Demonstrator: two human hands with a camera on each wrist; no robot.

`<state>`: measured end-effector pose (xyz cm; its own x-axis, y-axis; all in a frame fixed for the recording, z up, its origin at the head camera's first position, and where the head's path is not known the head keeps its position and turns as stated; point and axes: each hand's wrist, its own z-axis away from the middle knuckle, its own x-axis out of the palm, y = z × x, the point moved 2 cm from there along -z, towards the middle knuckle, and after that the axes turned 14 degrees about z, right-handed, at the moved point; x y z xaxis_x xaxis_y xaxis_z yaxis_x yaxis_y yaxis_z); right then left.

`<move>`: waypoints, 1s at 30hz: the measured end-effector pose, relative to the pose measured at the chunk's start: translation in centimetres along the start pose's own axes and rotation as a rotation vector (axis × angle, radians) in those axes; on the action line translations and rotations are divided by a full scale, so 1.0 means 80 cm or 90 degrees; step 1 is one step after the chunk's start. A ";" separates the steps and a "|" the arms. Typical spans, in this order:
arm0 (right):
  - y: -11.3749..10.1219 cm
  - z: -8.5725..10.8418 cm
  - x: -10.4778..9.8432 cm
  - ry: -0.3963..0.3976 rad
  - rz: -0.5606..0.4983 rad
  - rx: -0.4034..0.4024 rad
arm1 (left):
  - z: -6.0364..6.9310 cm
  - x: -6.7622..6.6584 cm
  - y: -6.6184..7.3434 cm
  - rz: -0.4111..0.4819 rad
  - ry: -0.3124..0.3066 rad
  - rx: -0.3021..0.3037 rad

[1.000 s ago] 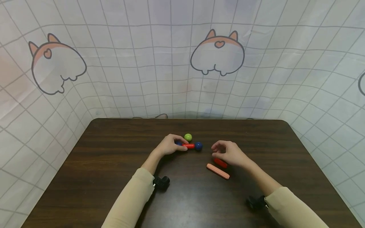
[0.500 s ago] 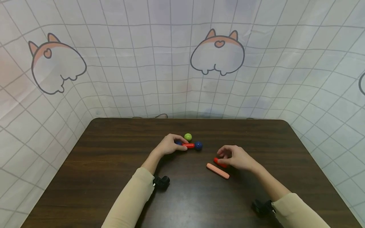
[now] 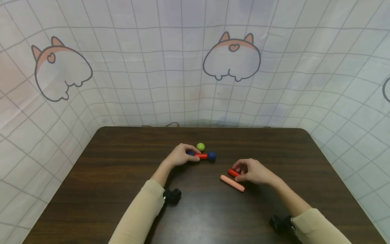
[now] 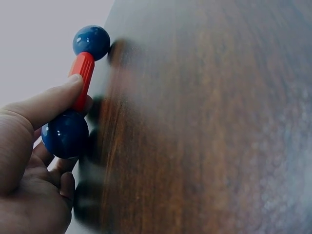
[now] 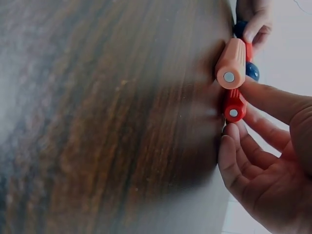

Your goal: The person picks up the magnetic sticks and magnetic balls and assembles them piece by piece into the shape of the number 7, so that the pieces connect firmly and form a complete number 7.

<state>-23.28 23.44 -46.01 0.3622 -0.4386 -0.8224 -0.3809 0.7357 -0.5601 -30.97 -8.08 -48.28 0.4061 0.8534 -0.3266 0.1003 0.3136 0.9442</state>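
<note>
My left hand [image 3: 180, 155] pinches a red magnetic rod [image 4: 84, 78] between thumb and fingers. A glossy dark blue ball [image 4: 91, 42] sits at the rod's far end, another blue ball [image 4: 66, 134] at its near end. On the right, my right hand [image 3: 255, 172] has thumb and fingers around a second, short red rod [image 3: 233, 173], which lies on the table. That rod's end shows a round silvery face in the right wrist view. Just in front of it lies a longer peach-coloured rod [image 3: 232, 183], close to my right thumb but apart from it in the head view.
A light green ball [image 3: 200, 146] rests just behind the left hand's rod. All of this is on a dark wood-grain table [image 3: 122, 189]. Behind the table hangs a white gridded curtain [image 3: 152, 67] with cartoon animal drawings.
My right hand has moved towards me and a little right, its thumb and fingers coming around the short red rod. The left hand and its rod with balls have stayed in place.
</note>
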 end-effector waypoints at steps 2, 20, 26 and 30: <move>0.001 -0.001 0.001 -0.004 0.000 0.003 | 0.000 0.000 -0.001 -0.001 -0.001 -0.002; -0.002 -0.002 0.006 0.030 0.046 0.001 | -0.001 -0.001 -0.001 0.001 0.002 0.003; -0.002 -0.002 0.008 0.038 0.053 0.003 | 0.000 -0.001 -0.001 0.002 0.007 0.000; -0.002 -0.002 0.007 0.044 0.058 0.003 | -0.001 -0.001 -0.001 0.001 0.006 0.001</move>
<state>-23.15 23.00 -46.43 0.2659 -0.4043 -0.8752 -0.4059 0.7765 -0.4820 -31.08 -8.15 -48.33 0.3972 0.8580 -0.3258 0.1008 0.3121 0.9447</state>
